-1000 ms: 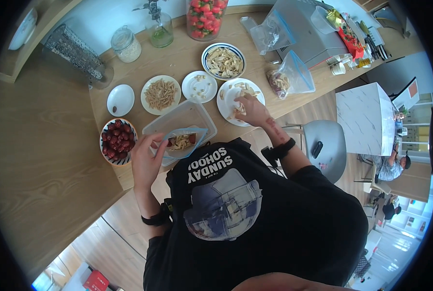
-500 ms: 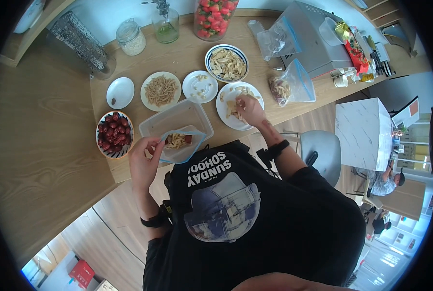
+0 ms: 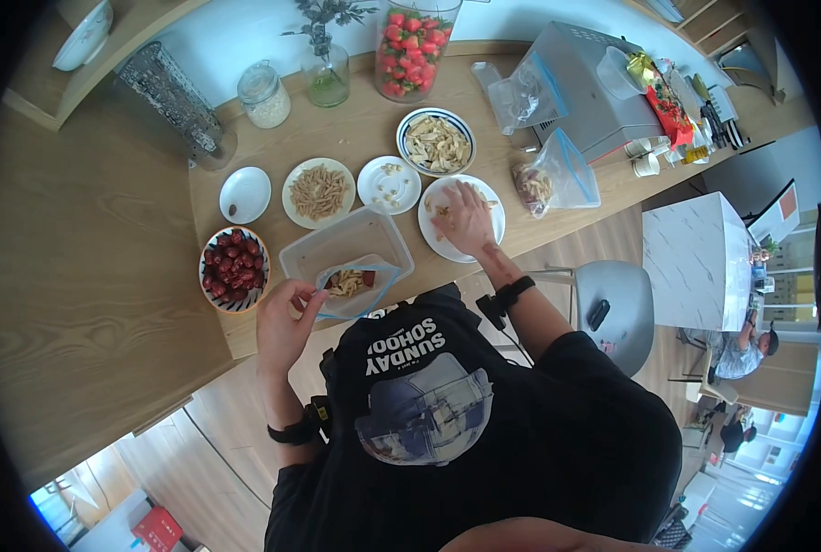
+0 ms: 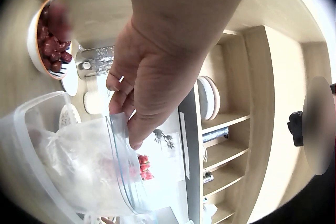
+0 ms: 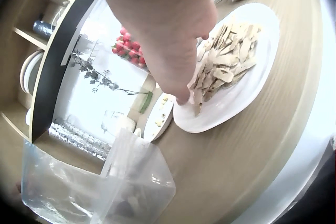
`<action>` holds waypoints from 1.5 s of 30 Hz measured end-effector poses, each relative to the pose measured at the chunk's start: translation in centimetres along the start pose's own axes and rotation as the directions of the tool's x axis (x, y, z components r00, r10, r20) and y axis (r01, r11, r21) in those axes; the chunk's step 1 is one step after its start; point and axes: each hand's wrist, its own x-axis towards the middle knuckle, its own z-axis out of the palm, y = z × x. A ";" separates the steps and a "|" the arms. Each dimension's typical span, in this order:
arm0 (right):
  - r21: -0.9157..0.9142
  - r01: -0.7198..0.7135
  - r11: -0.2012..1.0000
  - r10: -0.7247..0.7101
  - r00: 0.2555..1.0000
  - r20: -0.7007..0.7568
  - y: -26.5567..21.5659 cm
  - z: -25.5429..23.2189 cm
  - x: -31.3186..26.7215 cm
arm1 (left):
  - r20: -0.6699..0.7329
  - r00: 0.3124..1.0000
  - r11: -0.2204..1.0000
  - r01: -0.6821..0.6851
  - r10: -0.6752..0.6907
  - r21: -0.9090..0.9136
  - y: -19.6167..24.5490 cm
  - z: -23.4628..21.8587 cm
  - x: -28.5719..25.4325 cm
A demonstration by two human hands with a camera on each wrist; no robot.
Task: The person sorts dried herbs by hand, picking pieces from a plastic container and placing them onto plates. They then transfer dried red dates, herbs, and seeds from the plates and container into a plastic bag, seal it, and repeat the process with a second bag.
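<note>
My left hand pinches the blue-striped top edge of a clear zip bag between thumb and fingers. Pale dried slices and a few dark red pieces lie inside the bag, which sits in a translucent plastic tub. Over a white plate, my right hand lies with its fingers extended. Pale, flat dried slices are heaped on that plate, and the right fingertips reach down at the heap's edge in the right wrist view.
A bowl of red dates stands left of the tub. Behind are a plate of pale strips, a small plate with bits and a bowl of slices. A filled zip bag lies to the right; a strawberry container stands behind.
My right hand's fingers, bunched over the plate half a second ago, have straightened out across it. The left hand keeps its pinch on the bag's edge. The head view has shifted slightly.
</note>
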 end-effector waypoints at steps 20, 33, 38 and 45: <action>0.109 -0.116 0.987 0.085 0.964 0.252 0.9 -1.4 1.4 | -0.020 0.996 0.993 0.081 -0.083 -0.084 -2.0 0.1 -3.3; 0.161 -0.128 0.979 0.083 0.962 0.261 1.8 0.1 1.7 | -0.099 0.994 0.993 0.029 -0.040 -0.112 -1.1 0.5 -1.5; 0.187 -0.186 0.965 0.132 0.954 0.268 2.1 0.3 2.0 | -0.081 0.996 0.995 0.014 -0.022 -0.094 -0.7 0.1 -0.8; 0.295 -0.261 0.919 0.198 0.953 0.228 1.6 -1.5 2.0 | -0.033 0.999 0.998 -0.016 0.014 -0.068 -0.9 -0.4 0.2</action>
